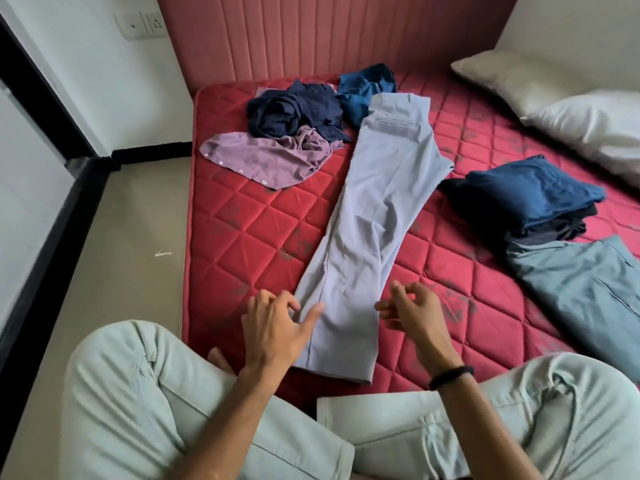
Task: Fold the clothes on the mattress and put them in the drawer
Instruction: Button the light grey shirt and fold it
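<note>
Grey trousers (374, 216) lie flat and lengthwise down the middle of the red quilted mattress (249, 237), legs laid one on the other, waistband toward the top of the frame, hems at the bottom centre. Left hand (277, 327) at the left edge of the trouser legs near the hem, fingers loosely spread, index finger resting on the fabric, gripping nothing. Right hand (412, 313) at the right edge of the legs, fingers loosely curled, holding nothing; black band on that wrist. Unfolded heap upper centre: navy garment (294, 112), purple shirt (266, 157) just below it, blue garment (363, 88) beside the waistband. Right of frame: folded stack (533, 195) with a blue piece on top, teal garment (588, 289) lying flat below it. Two pillows (554, 102) upper right. Person's legs in pale jeans fill the bottom of the frame.
</note>
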Motion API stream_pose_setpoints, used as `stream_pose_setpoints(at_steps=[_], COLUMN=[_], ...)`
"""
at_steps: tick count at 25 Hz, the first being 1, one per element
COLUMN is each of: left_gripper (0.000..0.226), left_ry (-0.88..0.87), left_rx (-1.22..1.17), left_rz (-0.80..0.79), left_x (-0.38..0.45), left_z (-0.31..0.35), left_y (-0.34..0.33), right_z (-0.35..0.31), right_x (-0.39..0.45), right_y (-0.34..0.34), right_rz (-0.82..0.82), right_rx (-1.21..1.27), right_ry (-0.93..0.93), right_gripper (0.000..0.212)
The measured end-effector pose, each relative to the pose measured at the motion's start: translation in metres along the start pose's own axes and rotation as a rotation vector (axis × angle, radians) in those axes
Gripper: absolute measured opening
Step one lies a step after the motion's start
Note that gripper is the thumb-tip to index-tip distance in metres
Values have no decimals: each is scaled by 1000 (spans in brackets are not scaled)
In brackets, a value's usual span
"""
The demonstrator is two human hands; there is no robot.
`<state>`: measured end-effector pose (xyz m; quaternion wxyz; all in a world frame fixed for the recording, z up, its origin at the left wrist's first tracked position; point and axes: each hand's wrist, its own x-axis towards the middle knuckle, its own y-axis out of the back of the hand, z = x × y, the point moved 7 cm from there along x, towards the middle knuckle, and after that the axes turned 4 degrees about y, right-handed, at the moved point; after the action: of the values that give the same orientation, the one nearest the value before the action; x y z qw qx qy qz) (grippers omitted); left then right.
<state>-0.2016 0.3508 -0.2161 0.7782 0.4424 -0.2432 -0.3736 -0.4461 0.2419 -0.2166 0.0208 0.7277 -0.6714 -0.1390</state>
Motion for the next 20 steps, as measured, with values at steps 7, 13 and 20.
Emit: stream_pose_setpoints(at_steps=[7,13,20], left_gripper=[21,42,28], left_ry=[-166,-3,-41], left_rx=[-14,-100,-399], left_rz=[-65,-40,-130], left_x=[4,14,52], left_z=[5,-4,16], left_y=[-19,-14,-31], right_z=[-1,4,-5], right_x=[122,136,120], right_y=[-34,-29,-16], right_rz=[23,45,120], right_rx=[-379,-387,174], right_ry=[119,117,147], right_gripper=[34,29,17])
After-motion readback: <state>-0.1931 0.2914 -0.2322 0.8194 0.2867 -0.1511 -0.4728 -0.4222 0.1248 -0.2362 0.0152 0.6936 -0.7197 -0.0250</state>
